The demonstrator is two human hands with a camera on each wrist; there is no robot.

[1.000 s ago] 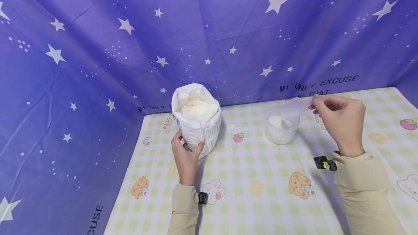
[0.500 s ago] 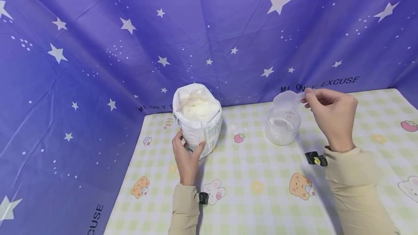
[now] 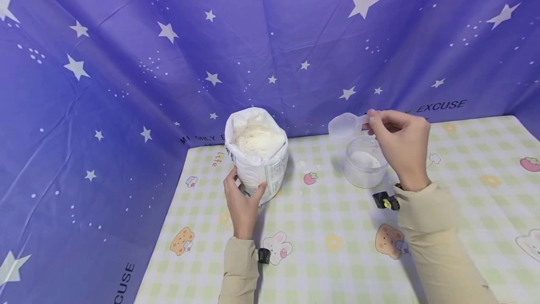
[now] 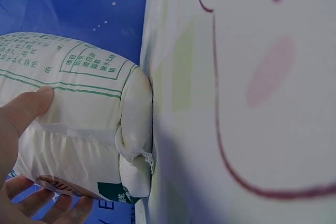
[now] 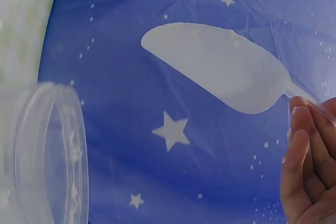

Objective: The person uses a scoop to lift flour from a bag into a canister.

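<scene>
Sleeves, two: beige; left sleeve (image 3: 238,266) and right sleeve (image 3: 434,243), a black wrist device (image 3: 263,255) strapped at the left and a second black device (image 3: 386,201) at the right.

Tablecloth (image 3: 312,219): pale green-and-white check, printed with bears, mice, strawberries and flowers.

Left hand (image 3: 243,205): clamped on the lower part of the bag, thumb on one face, fingers round the other.

Right hand (image 3: 401,149): thumb and fingers together, pinching the scoop by the end of its handle.

Tub (image 3: 364,176): round, clear plastic, upright on the cloth near the right hand, mouth uncovered; white powder (image 3: 364,158) inside.

Bag (image 3: 266,172): white, green print, standing upright toward the back of the cloth, well apart from the tub; mouth open, off-white powder (image 3: 256,140) heaped within.

Scoop (image 3: 343,126): translucent, in the air above the tub's far side, apart from its rim; traces of powder along the edge.

Curtain (image 3: 253,50): blue-violet, white stars and dots, black lettering along the bottom.
</scene>
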